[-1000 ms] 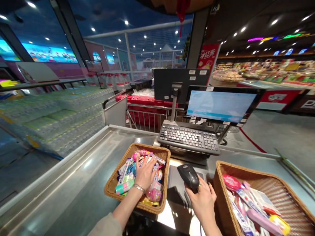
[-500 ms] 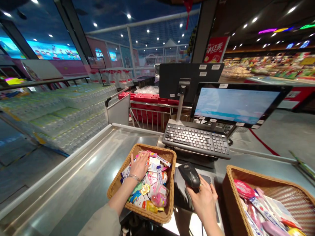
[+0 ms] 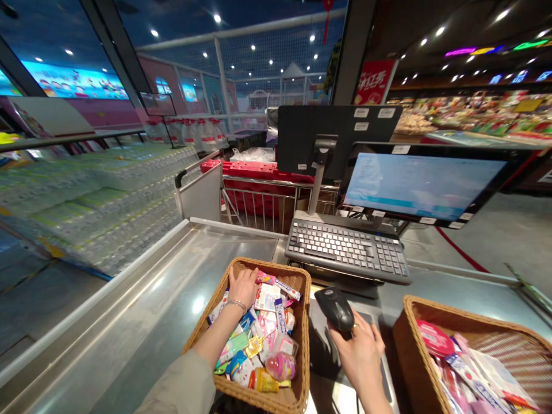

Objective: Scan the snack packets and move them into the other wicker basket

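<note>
My left hand reaches into the far corner of a wicker basket full of small colourful candy packets. Its fingers curl down onto the packets, and what they grip is hidden. A bracelet sits on that wrist. My right hand is wrapped round the handle of a black barcode scanner, held just right of the basket above the steel counter.
A second wicker basket with pink and white packets stands at the right. Behind are a grey keyboard, a lit touchscreen and a black monitor back. Red shopping carts and stacked water bottles lie beyond the counter.
My left hand has moved from the middle of the basket to its far left corner. My right hand with the scanner has stayed nearly in place. The view shifted slightly.
</note>
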`<act>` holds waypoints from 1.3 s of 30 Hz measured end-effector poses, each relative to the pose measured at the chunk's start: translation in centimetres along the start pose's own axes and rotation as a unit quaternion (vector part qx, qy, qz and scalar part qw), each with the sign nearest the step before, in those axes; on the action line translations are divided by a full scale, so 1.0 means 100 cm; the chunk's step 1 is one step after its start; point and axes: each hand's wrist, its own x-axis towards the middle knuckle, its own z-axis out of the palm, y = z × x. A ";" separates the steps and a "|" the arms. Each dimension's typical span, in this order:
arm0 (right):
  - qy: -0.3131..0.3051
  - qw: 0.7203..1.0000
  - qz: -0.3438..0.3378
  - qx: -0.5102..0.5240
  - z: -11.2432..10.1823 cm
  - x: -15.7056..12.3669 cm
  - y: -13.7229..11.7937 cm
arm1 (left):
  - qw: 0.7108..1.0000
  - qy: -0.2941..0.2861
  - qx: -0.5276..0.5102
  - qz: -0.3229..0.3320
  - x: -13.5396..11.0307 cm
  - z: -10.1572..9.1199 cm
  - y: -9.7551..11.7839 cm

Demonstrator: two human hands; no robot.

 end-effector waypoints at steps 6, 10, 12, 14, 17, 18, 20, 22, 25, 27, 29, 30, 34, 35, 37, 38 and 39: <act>-0.003 1.000 -0.003 -0.004 0.001 0.003 -0.003 | 1.000 0.009 0.008 -0.001 0.002 0.001 0.000; 0.000 1.000 -0.007 -0.001 0.002 0.003 -0.003 | 1.000 0.005 0.015 -0.005 0.000 0.003 0.002; -0.002 1.000 -0.008 0.000 0.002 0.003 -0.002 | 1.000 0.004 0.018 -0.009 -0.001 0.005 0.004; -0.005 1.000 -0.005 0.000 0.001 0.002 -0.001 | 1.000 0.003 0.017 -0.011 -0.003 0.006 0.006; -0.010 1.000 0.004 0.001 0.000 0.002 0.000 | 1.000 0.000 0.016 -0.011 -0.003 0.008 0.008; -0.011 1.000 0.006 0.002 -0.001 0.001 0.000 | 1.000 -0.001 0.016 -0.010 -0.004 0.008 0.009; -0.010 1.000 0.009 0.005 -0.002 0.001 0.001 | 1.000 -0.003 0.018 -0.013 -0.004 0.008 0.011; -0.006 1.000 0.008 0.006 -0.003 0.000 0.002 | 1.000 -0.005 0.019 -0.017 -0.004 0.008 0.012; -0.001 1.000 0.005 0.005 -0.005 -0.002 0.002 | 1.000 -0.014 0.015 -0.010 -0.004 0.005 0.015; 0.002 1.000 0.004 0.003 -0.007 -0.003 0.003 | 1.000 -0.022 0.013 0.005 -0.004 0.003 0.018; 0.002 1.000 0.003 -0.001 -0.009 -0.004 0.004 | 0.999 -0.028 0.016 0.019 -0.004 0.001 0.020; 0.003 1.000 0.002 -0.002 -0.010 -0.004 0.004 | 0.999 -0.029 0.018 0.023 -0.005 0.000 0.022; 0.010 1.000 0.001 -0.002 -0.013 -0.005 0.006 | 0.998 -0.036 0.028 0.032 -0.011 -0.003 0.023; 0.011 1.000 0.000 -0.001 -0.014 -0.005 0.006 | 0.998 -0.039 0.028 0.032 -0.013 -0.004 0.022; 0.011 1.000 -0.001 0.003 -0.017 -0.005 0.005 | 0.998 -0.050 0.024 0.029 -0.017 -0.005 0.020; 0.010 1.000 -0.001 0.007 -0.018 -0.005 0.005 | 0.998 -0.056 0.021 0.027 -0.020 -0.006 0.018; 0.010 1.000 -0.001 0.010 -0.019 -0.005 0.004 | 0.998 -0.063 0.017 0.026 -0.022 -0.008 0.016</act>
